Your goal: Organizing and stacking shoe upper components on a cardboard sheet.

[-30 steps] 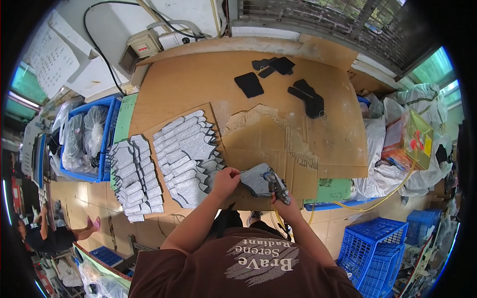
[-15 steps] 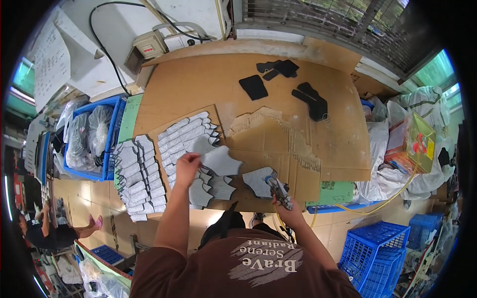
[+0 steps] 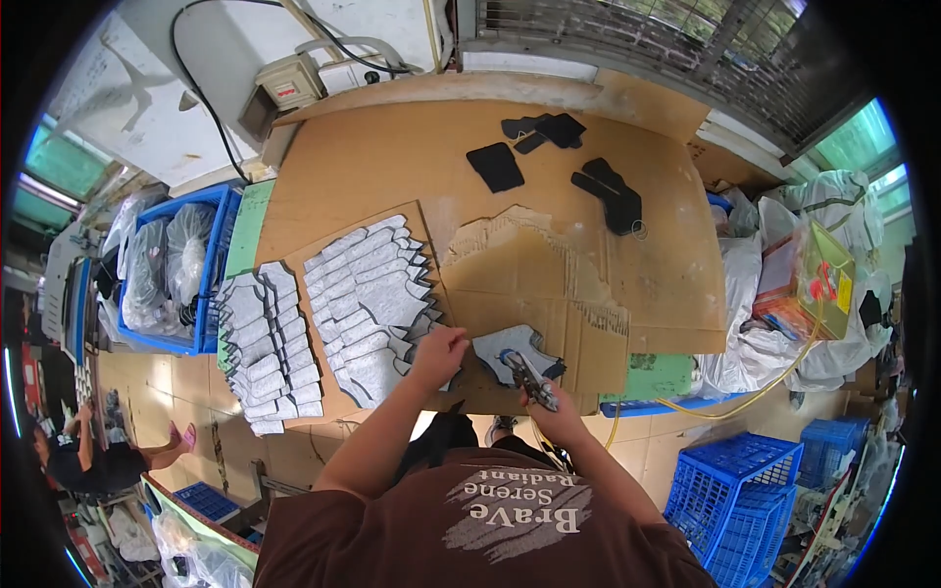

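Note:
In my right hand (image 3: 561, 416) is a silver metal spray gun (image 3: 530, 380) with a blue ring at its tip, fingers wrapped round its handle. The tip is over a grey fabric cutout (image 3: 502, 343) with a scalloped dark edge, lying near the table's front edge. More of that cutout, or others beneath it, shows at its right side. My left hand (image 3: 441, 359) is beside it on the left, fingers curled together, with no piece showing in them. Left of that hand, overlapping grey cutouts (image 3: 365, 279) lie in rows on a cardboard sheet, with another overlapping set (image 3: 263, 343) farther left.
Cardboard (image 3: 372, 147) covers the table. Black cutouts (image 3: 495, 169) lie toward its back. A blue crate (image 3: 211, 284) with plastic bags stands left; white bags (image 3: 750, 304) and a yellow hose (image 3: 755, 394) are right. Blue crates (image 3: 730, 490) stand on the floor. Another person (image 3: 93, 456) is far left.
My left hand has let go of a grey cutout, which now lies on the middle rows, and moved right toward the spray gun. The gun's tip has shifted slightly left over the front cutout.

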`<state>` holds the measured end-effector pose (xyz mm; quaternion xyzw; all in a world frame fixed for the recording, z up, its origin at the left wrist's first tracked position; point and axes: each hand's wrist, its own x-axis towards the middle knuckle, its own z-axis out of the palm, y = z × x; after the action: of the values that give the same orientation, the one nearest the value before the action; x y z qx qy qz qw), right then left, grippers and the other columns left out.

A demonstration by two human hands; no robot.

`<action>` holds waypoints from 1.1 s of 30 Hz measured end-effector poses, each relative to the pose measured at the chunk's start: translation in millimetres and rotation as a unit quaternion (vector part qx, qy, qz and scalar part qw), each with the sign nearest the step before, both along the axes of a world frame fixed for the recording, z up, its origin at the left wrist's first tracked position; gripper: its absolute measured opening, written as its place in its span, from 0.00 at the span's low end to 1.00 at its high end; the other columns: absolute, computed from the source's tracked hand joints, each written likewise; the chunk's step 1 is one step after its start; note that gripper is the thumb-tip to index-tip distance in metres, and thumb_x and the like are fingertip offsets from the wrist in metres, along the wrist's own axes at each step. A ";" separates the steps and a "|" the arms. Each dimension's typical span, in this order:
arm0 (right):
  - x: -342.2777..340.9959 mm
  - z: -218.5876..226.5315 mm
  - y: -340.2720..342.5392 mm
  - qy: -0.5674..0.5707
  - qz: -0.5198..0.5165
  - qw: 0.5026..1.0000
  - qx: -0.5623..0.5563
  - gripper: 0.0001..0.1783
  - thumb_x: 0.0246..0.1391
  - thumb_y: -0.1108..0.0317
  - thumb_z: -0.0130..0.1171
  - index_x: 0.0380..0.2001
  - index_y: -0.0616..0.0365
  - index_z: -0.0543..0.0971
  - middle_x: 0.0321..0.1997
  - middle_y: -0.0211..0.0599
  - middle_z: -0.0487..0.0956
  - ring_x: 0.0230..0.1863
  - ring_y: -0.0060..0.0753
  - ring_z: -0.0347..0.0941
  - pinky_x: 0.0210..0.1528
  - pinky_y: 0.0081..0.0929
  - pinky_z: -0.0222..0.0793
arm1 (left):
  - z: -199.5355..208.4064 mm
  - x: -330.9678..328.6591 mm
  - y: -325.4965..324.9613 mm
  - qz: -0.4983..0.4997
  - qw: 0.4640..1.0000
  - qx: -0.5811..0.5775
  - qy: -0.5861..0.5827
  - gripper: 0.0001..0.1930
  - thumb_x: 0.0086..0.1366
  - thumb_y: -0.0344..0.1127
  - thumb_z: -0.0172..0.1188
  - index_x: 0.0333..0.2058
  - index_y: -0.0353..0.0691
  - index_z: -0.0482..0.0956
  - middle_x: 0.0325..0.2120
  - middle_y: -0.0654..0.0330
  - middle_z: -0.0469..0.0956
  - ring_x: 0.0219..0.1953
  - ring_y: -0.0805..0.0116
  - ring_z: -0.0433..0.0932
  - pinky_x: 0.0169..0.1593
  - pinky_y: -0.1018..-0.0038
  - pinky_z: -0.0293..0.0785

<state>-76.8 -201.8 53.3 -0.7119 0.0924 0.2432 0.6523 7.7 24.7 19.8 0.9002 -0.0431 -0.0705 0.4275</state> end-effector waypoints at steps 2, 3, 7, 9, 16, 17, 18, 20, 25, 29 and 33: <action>1.0 -1.7 3.4 -0.033 -0.006 0.999 -0.005 0.05 0.43 0.75 0.48 0.28 0.57 0.70 0.23 0.30 0.70 0.25 0.23 0.64 0.30 0.22 0.61 | -8.4 -1.5 -6.9 0.019 0.999 -0.033 0.015 0.09 0.52 0.33 0.56 0.32 0.36 0.77 0.26 0.54 0.76 0.27 0.63 0.76 0.32 0.72 0.70; 1.7 -1.0 3.3 -0.032 -0.005 0.999 -0.005 0.05 0.43 0.75 0.48 0.28 0.57 0.70 0.23 0.30 0.70 0.25 0.23 0.64 0.30 0.22 0.61 | -11.2 -2.5 -8.9 0.038 0.997 -0.066 0.030 0.09 0.52 0.32 0.55 0.32 0.36 0.77 0.24 0.54 0.76 0.25 0.65 0.76 0.30 0.73 0.70; 3.7 -0.8 6.5 -0.012 0.004 1.000 -0.013 0.08 0.44 0.76 0.48 0.31 0.59 0.70 0.26 0.29 0.71 0.30 0.21 0.65 0.35 0.20 0.62 | -10.4 -3.6 -13.4 0.042 0.997 -0.064 -0.005 0.08 0.53 0.32 0.55 0.31 0.35 0.77 0.21 0.55 0.76 0.22 0.67 0.76 0.29 0.74 0.70; 3.8 -1.6 8.2 -0.034 -0.009 0.999 -0.015 0.06 0.44 0.74 0.49 0.29 0.58 0.71 0.23 0.31 0.70 0.26 0.22 0.65 0.31 0.21 0.62 | -7.1 -3.0 -14.5 0.046 0.994 -0.089 0.032 0.08 0.53 0.32 0.55 0.30 0.34 0.77 0.22 0.55 0.76 0.23 0.68 0.76 0.29 0.75 0.70; 2.7 -2.5 0.4 0.003 -0.040 0.999 0.013 0.07 0.45 0.74 0.49 0.31 0.60 0.71 0.26 0.29 0.71 0.30 0.20 0.65 0.35 0.20 0.62 | -3.2 -3.5 -18.5 0.059 0.995 -0.083 0.022 0.08 0.51 0.32 0.58 0.29 0.34 0.77 0.21 0.56 0.77 0.23 0.68 0.76 0.29 0.76 0.70; 2.7 -2.5 -1.3 0.007 -0.050 0.999 0.009 0.07 0.45 0.74 0.49 0.31 0.60 0.71 0.27 0.28 0.71 0.30 0.20 0.65 0.36 0.19 0.62 | -4.4 -3.3 -18.5 0.063 0.994 -0.089 0.023 0.08 0.51 0.32 0.58 0.29 0.34 0.77 0.21 0.56 0.77 0.23 0.68 0.76 0.29 0.75 0.70; 2.8 -1.3 -2.9 0.006 -0.050 0.999 0.009 0.07 0.45 0.74 0.49 0.31 0.60 0.71 0.27 0.28 0.71 0.30 0.20 0.65 0.36 0.19 0.62 | -5.2 -3.1 -18.5 0.066 0.993 -0.094 0.025 0.08 0.50 0.32 0.59 0.29 0.34 0.77 0.21 0.56 0.77 0.23 0.68 0.76 0.29 0.75 0.70; 2.7 3.1 -6.4 0.001 -0.075 0.997 -0.017 0.07 0.45 0.75 0.48 0.31 0.60 0.70 0.27 0.28 0.71 0.31 0.20 0.65 0.36 0.19 0.62 | -2.9 -3.0 -19.6 0.071 0.992 -0.097 0.035 0.08 0.50 0.32 0.59 0.29 0.34 0.77 0.22 0.55 0.77 0.24 0.68 0.76 0.30 0.75 0.70; 2.8 8.6 -13.9 -0.001 -0.095 0.995 -0.015 0.07 0.45 0.75 0.48 0.31 0.59 0.70 0.27 0.28 0.71 0.31 0.20 0.66 0.36 0.19 0.62 | -2.2 -2.6 -21.0 0.068 0.995 -0.070 0.009 0.07 0.50 0.31 0.59 0.28 0.35 0.77 0.23 0.54 0.77 0.24 0.66 0.76 0.30 0.75 0.70; 3.1 10.9 -16.2 -0.021 -0.058 0.997 -0.053 0.08 0.45 0.75 0.48 0.32 0.58 0.71 0.29 0.28 0.71 0.33 0.20 0.66 0.38 0.19 0.62 | -3.1 -4.0 -19.8 0.062 0.988 -0.041 -0.133 0.05 0.51 0.30 0.57 0.26 0.35 0.75 0.20 0.55 0.75 0.23 0.64 0.74 0.29 0.73 0.69; 0.5 18.5 -15.0 0.025 -0.074 0.997 -0.014 0.08 0.44 0.75 0.48 0.32 0.58 0.71 0.31 0.29 0.72 0.35 0.21 0.66 0.40 0.19 0.61 | 8.3 1.4 3.5 0.164 0.981 -0.084 -0.065 0.03 0.53 0.29 0.56 0.27 0.37 0.73 0.17 0.57 0.73 0.19 0.64 0.72 0.24 0.72 0.68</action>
<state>-76.4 -216.8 71.8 -0.7060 0.1646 0.2101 0.6560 9.1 28.2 28.1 0.8587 0.0714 0.0628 0.5036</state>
